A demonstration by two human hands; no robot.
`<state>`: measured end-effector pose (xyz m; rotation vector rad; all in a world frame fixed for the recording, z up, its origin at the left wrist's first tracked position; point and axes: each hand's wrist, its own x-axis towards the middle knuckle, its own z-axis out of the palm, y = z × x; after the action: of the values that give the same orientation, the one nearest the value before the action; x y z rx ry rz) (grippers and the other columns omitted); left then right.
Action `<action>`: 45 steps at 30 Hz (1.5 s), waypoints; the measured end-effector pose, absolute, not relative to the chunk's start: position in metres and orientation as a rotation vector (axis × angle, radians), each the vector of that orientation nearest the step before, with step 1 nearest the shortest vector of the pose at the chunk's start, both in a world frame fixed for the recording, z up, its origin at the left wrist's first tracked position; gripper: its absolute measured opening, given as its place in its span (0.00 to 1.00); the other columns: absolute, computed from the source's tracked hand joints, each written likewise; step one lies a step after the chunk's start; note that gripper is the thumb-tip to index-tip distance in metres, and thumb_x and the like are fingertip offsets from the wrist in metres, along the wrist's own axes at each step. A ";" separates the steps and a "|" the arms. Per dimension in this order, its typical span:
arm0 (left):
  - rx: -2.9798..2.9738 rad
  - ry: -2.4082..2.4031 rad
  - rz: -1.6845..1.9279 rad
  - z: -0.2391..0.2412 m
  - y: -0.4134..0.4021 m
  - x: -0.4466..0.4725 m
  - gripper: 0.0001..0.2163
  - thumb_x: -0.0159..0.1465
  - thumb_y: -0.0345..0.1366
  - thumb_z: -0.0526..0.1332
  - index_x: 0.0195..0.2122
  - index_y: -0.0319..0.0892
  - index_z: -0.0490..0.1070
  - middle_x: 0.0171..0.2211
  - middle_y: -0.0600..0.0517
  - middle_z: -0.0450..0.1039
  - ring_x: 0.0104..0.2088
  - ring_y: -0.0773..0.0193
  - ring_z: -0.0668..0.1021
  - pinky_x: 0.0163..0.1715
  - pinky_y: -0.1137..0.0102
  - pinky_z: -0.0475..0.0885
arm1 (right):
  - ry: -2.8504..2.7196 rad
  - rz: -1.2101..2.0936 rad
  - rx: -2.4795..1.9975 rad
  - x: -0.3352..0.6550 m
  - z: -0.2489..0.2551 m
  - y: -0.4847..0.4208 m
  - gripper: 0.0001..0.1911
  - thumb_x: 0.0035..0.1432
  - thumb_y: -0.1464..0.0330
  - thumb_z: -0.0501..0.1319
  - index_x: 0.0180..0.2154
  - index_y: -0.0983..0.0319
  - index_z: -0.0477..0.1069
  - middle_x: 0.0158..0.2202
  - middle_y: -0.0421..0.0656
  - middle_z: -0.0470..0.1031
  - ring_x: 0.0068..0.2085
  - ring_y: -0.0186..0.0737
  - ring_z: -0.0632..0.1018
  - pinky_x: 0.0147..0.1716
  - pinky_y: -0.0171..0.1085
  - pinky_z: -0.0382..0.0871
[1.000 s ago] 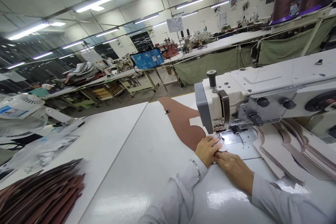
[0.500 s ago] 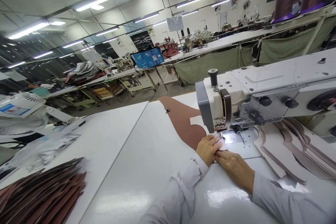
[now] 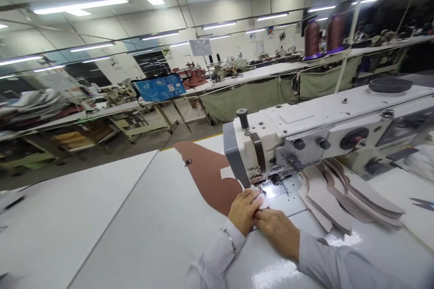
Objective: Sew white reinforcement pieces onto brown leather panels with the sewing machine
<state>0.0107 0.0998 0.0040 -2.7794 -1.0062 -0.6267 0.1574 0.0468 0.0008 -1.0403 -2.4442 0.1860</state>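
A glossy white worktable fills the foreground, a straight seam line running across its top. Beyond it, a long bench hung with green cloth stretches across the room, and a blue printed bag stands further left on a table in the background. A white sewing machine reaches in from the right, its grey-capped head toward the middle and a bright light on the metal plate below. The brown panel lies flat on the worktable, to the left of the machine head, its far end narrowing and its near end running under the person's fingers. To the right of the plate, a fanned stack of pale cut pieces with brownish edges rests partly beneath the machine arm. Two brown thread cones with purple bases stand behind. The left hand lies palm down over the panel's near end, and the right hand meets it, fingertips touching, just in front of the needle area; whether either one pinches the material cannot be told. Under the left fingertips shows a small white patch of material. Dark scissors lie at the right edge, a silvery bangle circles the left wrist, and a tiny black piece sits on the panel's left edge.
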 end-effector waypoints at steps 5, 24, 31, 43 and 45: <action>-2.758 -0.965 -0.659 0.005 0.101 0.009 0.10 0.59 0.29 0.55 0.39 0.44 0.72 0.44 0.49 0.72 0.45 0.58 0.71 0.39 0.66 0.70 | -2.439 0.137 -1.064 0.153 -0.003 0.048 0.08 0.60 0.78 0.51 0.34 0.66 0.67 0.34 0.42 0.71 0.36 0.33 0.72 0.35 0.31 0.68; -2.950 -0.898 -0.384 0.019 0.091 0.018 0.08 0.65 0.31 0.51 0.37 0.41 0.70 0.37 0.51 0.71 0.40 0.64 0.71 0.39 0.69 0.68 | -2.403 -0.362 -1.039 0.144 -0.015 0.000 0.21 0.50 0.76 0.54 0.47 0.77 0.65 0.51 0.61 0.64 0.55 0.55 0.63 0.54 0.50 0.58; -2.936 -0.902 -0.491 0.019 0.094 0.026 0.10 0.66 0.36 0.51 0.33 0.42 0.71 0.33 0.52 0.72 0.36 0.65 0.72 0.35 0.70 0.68 | -2.447 -0.406 -1.033 0.145 -0.013 0.003 0.24 0.46 0.76 0.55 0.48 0.77 0.64 0.49 0.61 0.66 0.52 0.56 0.66 0.53 0.51 0.58; -2.941 -0.864 -0.651 0.010 0.089 0.022 0.13 0.65 0.30 0.48 0.32 0.41 0.73 0.35 0.52 0.75 0.40 0.66 0.73 0.34 0.73 0.71 | -2.492 -0.448 -1.033 0.145 -0.011 0.003 0.24 0.46 0.76 0.52 0.48 0.78 0.63 0.47 0.62 0.66 0.50 0.58 0.67 0.53 0.54 0.56; -2.936 -0.874 -0.623 0.011 0.089 0.022 0.13 0.65 0.31 0.49 0.32 0.42 0.73 0.36 0.53 0.75 0.40 0.66 0.73 0.32 0.73 0.70 | -2.505 -0.446 -1.031 0.145 -0.012 0.002 0.25 0.46 0.77 0.52 0.49 0.79 0.63 0.47 0.62 0.66 0.50 0.58 0.67 0.52 0.54 0.57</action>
<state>0.0222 0.0886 0.0111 -2.9360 -0.8744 -0.6232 0.1450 0.0020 -0.0118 -1.0311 -2.5045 -0.4462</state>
